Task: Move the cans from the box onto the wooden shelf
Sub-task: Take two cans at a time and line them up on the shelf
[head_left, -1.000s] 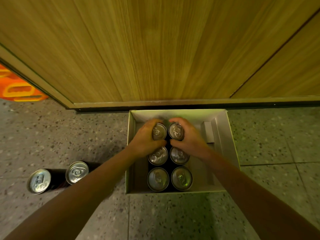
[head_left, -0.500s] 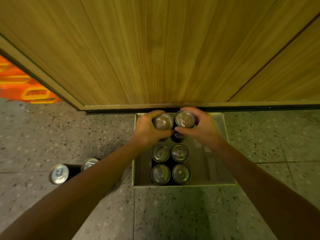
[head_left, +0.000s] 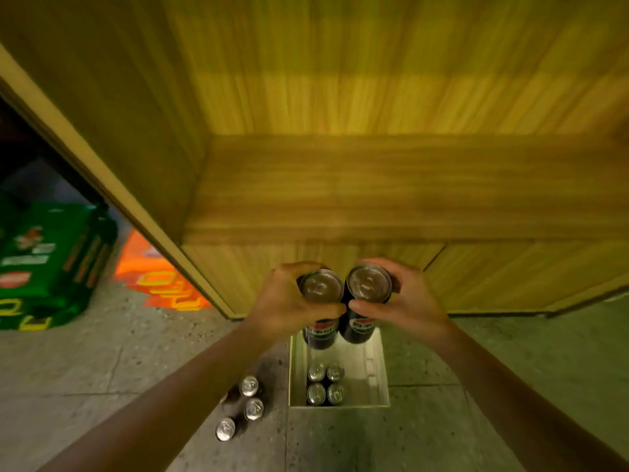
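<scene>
My left hand (head_left: pixel 286 303) grips one dark can (head_left: pixel 321 291) near its top, and my right hand (head_left: pixel 408 301) grips a second dark can (head_left: pixel 368 284) beside it. Both cans are upright, side by side, lifted well above the white box (head_left: pixel 377 379) and in front of the cabinet below the wooden shelf (head_left: pixel 391 185). Several cans (head_left: pixel 325 383) stay upright in the box on the floor.
Three more cans (head_left: pixel 250 398) stand on the speckled floor left of the box. Green crates (head_left: pixel 47 264) and an orange pack (head_left: pixel 160 277) sit at the left, beyond the cabinet's side panel (head_left: pixel 112 195). The shelf surface holds nothing in view.
Both hands have lifted the two back cans out of the box and raised them toward the shelf. The view has tilted up, showing the shelf surface.
</scene>
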A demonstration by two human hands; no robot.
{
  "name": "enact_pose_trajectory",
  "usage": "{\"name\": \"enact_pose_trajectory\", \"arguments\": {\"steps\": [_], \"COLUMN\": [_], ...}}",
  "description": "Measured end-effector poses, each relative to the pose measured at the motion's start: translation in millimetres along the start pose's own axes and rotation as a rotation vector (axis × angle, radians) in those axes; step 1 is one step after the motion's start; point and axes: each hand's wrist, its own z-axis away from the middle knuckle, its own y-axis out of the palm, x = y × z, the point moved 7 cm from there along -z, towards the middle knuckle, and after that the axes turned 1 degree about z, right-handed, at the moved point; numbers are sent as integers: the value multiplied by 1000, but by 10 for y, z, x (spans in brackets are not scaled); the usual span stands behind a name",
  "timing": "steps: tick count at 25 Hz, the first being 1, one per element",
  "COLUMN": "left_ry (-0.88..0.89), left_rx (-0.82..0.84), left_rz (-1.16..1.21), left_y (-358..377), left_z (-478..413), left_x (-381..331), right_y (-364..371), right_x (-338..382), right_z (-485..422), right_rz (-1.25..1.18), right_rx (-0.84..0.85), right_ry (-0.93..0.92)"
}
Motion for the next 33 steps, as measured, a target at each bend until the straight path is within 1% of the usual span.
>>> {"name": "enact_pose_trajectory", "arguments": {"steps": [3, 8, 10, 14, 18, 23, 28, 33], "left_ry": [43, 152, 217, 296, 272, 222, 198, 166], "left_rx": [-16, -12, 5, 52, 39, 17, -21, -64], "left_rz": [-36, -70, -81, -97, -60, -53, -95, -93], "left_y": [-419, -976, -1145, -1342, -1396, -1317, -1230, -1197], "left_z": [252, 469, 512, 526, 318, -240, -917, -1427], "left_x": [-1127, -2788, -3353, -4181, -4756, -5208, -5328, -5274], "right_y": [-465, -1193, -1428, -1831, -2225, -2784, -3211, -3377], "right_x": [1148, 2795, 3309, 4013, 4401, 4550, 4455, 4303], "right_z": [243, 530, 590, 686, 554, 112, -521, -1072], "right_rz": [11, 53, 72, 102, 119, 131, 102, 101], "right_rx": [-28, -111, -137, -218, -245, -264, -243, -218], "right_ry": [-74, -183, -236, -296, -307, -315, -317, -321]}}
